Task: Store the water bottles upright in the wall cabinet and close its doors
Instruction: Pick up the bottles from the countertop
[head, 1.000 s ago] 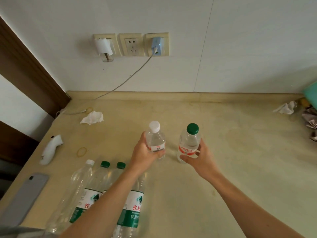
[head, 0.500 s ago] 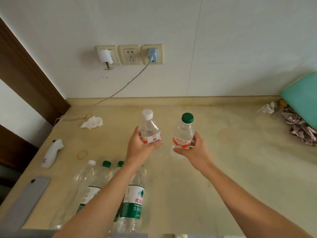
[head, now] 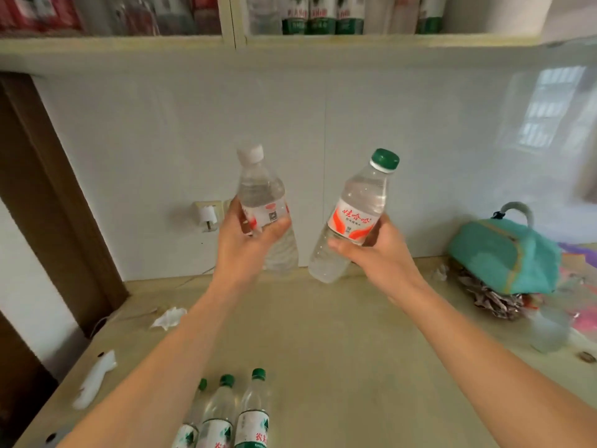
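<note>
Glossy pale wall (head: 371,130), smooth panels with a thin vertical seam and a window reflection at right. Worn beige counter (head: 339,344), matte and stained. Wall cabinet (head: 232,40) along the top edge, cream frame, rows of upright bottles inside; cannot tell how its doors stand. Dark brown wood door frame (head: 48,202) at left. Teal fabric bag (head: 504,253) on crumpled stuff at right, soft, rounded, grey handle. Left hand (head: 245,244) wraps a clear plastic white-cap bottle (head: 261,202) at the label, held above the counter, near upright. Right hand (head: 378,253) grips a green-cap bottle (head: 355,215) low on its red-and-white label, tilted right. Three green-cap bottles (head: 248,415) lie on the counter at bottom, clear, green labels. White handheld gadget (head: 93,379) at left, crumpled tissue (head: 168,318), white plug (head: 206,215) in a wall socket.
</note>
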The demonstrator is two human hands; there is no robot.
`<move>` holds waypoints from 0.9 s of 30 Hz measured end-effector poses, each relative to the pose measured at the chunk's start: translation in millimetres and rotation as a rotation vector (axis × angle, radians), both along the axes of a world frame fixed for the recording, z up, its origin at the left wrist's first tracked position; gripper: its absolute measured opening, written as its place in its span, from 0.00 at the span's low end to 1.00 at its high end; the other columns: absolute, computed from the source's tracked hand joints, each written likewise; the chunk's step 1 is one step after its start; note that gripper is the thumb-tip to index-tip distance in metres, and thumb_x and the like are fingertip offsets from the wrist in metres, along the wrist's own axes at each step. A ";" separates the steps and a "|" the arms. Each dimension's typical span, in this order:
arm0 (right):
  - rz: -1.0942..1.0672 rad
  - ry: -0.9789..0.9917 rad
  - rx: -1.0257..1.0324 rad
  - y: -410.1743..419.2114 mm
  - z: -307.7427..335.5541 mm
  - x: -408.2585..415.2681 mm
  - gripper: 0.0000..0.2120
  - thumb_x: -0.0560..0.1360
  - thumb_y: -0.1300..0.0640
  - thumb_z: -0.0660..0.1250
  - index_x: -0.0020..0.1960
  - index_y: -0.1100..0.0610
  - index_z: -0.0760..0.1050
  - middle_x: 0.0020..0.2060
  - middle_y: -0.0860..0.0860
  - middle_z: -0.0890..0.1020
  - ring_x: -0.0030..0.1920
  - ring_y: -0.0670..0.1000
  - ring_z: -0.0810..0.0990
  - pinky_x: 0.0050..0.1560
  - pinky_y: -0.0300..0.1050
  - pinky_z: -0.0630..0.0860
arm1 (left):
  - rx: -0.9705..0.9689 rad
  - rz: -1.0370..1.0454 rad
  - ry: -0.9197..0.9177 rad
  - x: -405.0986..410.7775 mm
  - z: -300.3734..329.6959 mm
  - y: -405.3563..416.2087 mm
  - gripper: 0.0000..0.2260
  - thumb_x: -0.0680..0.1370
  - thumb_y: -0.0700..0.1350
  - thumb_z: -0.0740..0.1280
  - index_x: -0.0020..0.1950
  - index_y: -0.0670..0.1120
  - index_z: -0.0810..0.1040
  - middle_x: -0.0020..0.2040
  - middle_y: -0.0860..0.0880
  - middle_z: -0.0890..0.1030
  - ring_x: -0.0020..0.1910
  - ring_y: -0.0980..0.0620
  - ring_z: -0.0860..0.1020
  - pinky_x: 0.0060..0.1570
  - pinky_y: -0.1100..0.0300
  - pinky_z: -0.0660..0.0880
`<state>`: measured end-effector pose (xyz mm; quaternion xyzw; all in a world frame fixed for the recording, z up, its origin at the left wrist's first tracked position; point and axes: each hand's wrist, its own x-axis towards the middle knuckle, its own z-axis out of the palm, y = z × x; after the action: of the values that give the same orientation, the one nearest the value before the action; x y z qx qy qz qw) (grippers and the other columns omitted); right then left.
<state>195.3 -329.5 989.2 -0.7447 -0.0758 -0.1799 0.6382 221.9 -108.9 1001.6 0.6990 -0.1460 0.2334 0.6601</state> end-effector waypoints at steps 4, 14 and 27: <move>-0.045 -0.187 0.010 -2.0 77.2 -8.2 0.30 0.63 0.51 0.82 0.61 0.49 0.74 0.51 0.47 0.86 0.53 0.50 0.84 0.57 0.56 0.81 | -0.011 -0.038 -0.196 -13.8 76.2 -6.6 0.18 0.73 0.43 0.78 0.60 0.51 0.76 0.50 0.56 0.85 0.49 0.56 0.84 0.44 0.68 0.77; -0.080 -0.528 -0.019 -27.9 251.2 -20.7 0.30 0.68 0.57 0.81 0.66 0.53 0.72 0.53 0.46 0.85 0.53 0.44 0.84 0.56 0.47 0.82 | 0.123 -0.089 -0.585 -44.1 230.3 -35.8 0.22 0.75 0.48 0.77 0.67 0.50 0.74 0.53 0.55 0.83 0.53 0.58 0.82 0.51 0.63 0.78; -0.134 -0.422 -0.103 -70.8 343.8 51.9 0.25 0.69 0.59 0.80 0.62 0.50 0.73 0.52 0.46 0.84 0.53 0.47 0.82 0.48 0.46 0.78 | 0.205 0.000 -0.588 12.8 314.1 -73.0 0.25 0.74 0.50 0.77 0.68 0.52 0.71 0.56 0.59 0.82 0.53 0.67 0.80 0.50 0.70 0.78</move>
<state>247.2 -400.3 1333.0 -0.7255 -0.1674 -0.3697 0.5559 234.6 -181.9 1315.7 0.6643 -0.3534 0.4099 0.5157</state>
